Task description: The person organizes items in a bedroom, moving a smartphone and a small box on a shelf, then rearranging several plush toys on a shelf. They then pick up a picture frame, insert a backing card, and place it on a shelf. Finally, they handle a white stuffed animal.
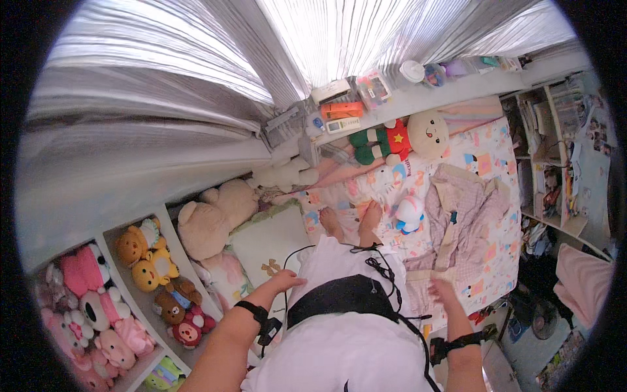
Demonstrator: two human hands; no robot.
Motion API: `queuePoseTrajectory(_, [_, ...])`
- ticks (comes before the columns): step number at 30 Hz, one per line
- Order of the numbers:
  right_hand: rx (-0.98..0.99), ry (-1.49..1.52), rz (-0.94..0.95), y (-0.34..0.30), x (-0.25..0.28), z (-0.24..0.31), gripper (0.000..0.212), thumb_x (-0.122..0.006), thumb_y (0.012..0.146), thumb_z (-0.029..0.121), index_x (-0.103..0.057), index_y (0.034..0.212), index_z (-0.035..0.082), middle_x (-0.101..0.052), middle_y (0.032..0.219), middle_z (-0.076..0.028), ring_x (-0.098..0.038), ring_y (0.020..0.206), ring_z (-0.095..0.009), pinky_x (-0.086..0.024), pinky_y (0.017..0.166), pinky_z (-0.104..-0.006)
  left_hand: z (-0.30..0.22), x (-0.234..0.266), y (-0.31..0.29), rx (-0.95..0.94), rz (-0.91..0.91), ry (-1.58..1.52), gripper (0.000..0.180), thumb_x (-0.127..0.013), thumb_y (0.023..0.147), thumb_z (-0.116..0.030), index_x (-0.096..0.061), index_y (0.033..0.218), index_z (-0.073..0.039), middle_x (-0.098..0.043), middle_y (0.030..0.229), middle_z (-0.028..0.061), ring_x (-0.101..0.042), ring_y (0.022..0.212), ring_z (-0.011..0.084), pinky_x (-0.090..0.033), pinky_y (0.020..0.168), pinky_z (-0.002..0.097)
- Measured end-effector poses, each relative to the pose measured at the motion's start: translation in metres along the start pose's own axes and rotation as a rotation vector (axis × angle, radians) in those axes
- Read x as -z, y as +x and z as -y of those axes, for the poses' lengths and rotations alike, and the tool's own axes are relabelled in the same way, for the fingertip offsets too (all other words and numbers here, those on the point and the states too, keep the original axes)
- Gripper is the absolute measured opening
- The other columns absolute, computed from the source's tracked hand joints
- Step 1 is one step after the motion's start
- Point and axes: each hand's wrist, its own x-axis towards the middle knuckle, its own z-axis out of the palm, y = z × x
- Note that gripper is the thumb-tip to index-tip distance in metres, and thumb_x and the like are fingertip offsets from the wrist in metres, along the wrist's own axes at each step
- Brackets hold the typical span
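My left hand point(285, 280) hangs beside my waist with its fingers loosely stretched, holding nothing. Beyond it lies a white pillow point(264, 235) with a green ruffled edge and a small tan bow. On the other side, my right hand point(445, 291) is spread and free of anything, just over the near end of a crumpled mauve checked garment point(460, 215) on the bed; whether it touches the cloth I cannot tell. My bare feet stand on the patterned sheet point(480, 147). A small white and blue plush toy point(409, 214) sits between them and the garment.
A large plush doll point(400, 138) in red and green lies along the far side under a cluttered sill point(418, 91). Left of the bed are a big beige plush bear point(212, 219) and cubbies point(101, 245) full of toys. Bookshelves point(555, 153) and a fan point(544, 321) stand right.
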Motion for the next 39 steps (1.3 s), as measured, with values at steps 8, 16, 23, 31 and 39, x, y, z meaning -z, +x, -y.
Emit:
queuePoseTrajectory(8, [0.08, -0.393, 0.113, 0.027, -0.119, -0.034, 0.035, -0.061, 0.069, 0.034, -0.054, 0.089, 0.006, -0.057, 0.084, -0.008, -0.054, 0.079, -0.022, -0.042, 0.066, -0.0359, 0.02, 0.002, 0.03, -0.272, 0.009, 0.365, 0.034, -0.062, 0.063, -0.035, -0.06, 0.078, -0.004, -0.059, 0.082, 0.011, -0.055, 0.075, 0.0258, -0.044, 0.068, 0.0332])
queuePoseTrajectory(16, [0.215, 0.366, 0.139, -0.008, -0.097, -0.026, 0.009, -0.054, 0.076, 0.014, -0.048, 0.073, 0.007, -0.048, 0.065, 0.001, -0.042, 0.056, -0.009, -0.036, 0.052, -0.0223, 0.014, 0.029, -0.001, -0.189, 0.472, -0.247, 0.01, -0.056, 0.074, -0.018, -0.052, 0.077, -0.009, -0.045, 0.062, -0.0038, -0.04, 0.056, 0.0077, -0.035, 0.049, 0.0235])
queuePoseTrajectory(23, [-0.237, 0.144, 0.58, -0.038, -0.063, -0.007, 0.033, -0.051, 0.079, 0.033, -0.053, 0.097, 0.004, -0.056, 0.09, -0.002, -0.052, 0.077, -0.012, -0.042, 0.068, -0.0241, 0.0, -0.006, -0.015, -0.041, 0.67, -0.167, 0.011, -0.054, 0.073, -0.02, -0.054, 0.081, -0.012, -0.043, 0.061, -0.0044, -0.039, 0.052, 0.0083, -0.034, 0.043, 0.0241])
queuePoseTrajectory(31, [-0.174, -0.226, 0.722, 0.046, -0.076, -0.019, 0.048, -0.052, 0.076, 0.044, -0.052, 0.102, 0.003, -0.056, 0.091, -0.005, -0.051, 0.076, -0.011, -0.042, 0.065, -0.0251, -0.042, -0.042, 0.056, -0.183, 0.823, 0.377, 0.025, -0.052, 0.072, -0.026, -0.056, 0.089, -0.009, -0.055, 0.071, 0.0044, -0.051, 0.057, 0.0157, -0.042, 0.047, 0.0312])
queuePoseTrajectory(39, [0.564, -0.482, -0.04, 0.261, -0.103, -0.042, 0.04, -0.055, 0.074, 0.019, -0.047, 0.109, 0.001, -0.057, 0.084, -0.008, -0.053, 0.073, -0.017, -0.041, 0.064, -0.028, -0.052, 0.031, 0.216, -0.256, -0.399, 0.598, 0.03, -0.058, 0.063, -0.024, -0.057, 0.084, -0.003, -0.057, 0.084, 0.012, -0.057, 0.063, 0.0241, -0.045, 0.056, 0.0353])
